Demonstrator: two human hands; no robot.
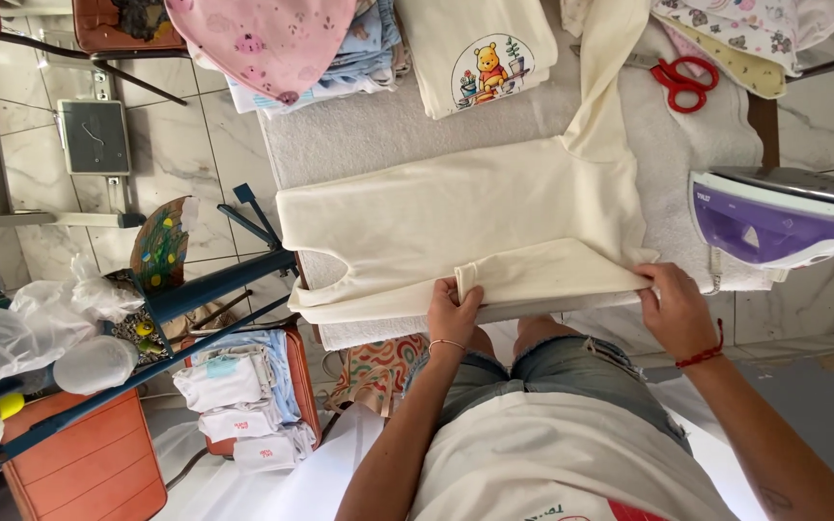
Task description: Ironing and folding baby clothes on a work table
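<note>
Cream garment (456, 207) near edge pinched by left hand (453, 311) & right hand (676, 307).

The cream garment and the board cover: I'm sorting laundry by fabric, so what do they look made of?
Cream garment: likely soft matte cotton knit; it folds limply under both hands. Board cover: seemingly thick grey-white terry or felt, with a nubby surface.
</note>
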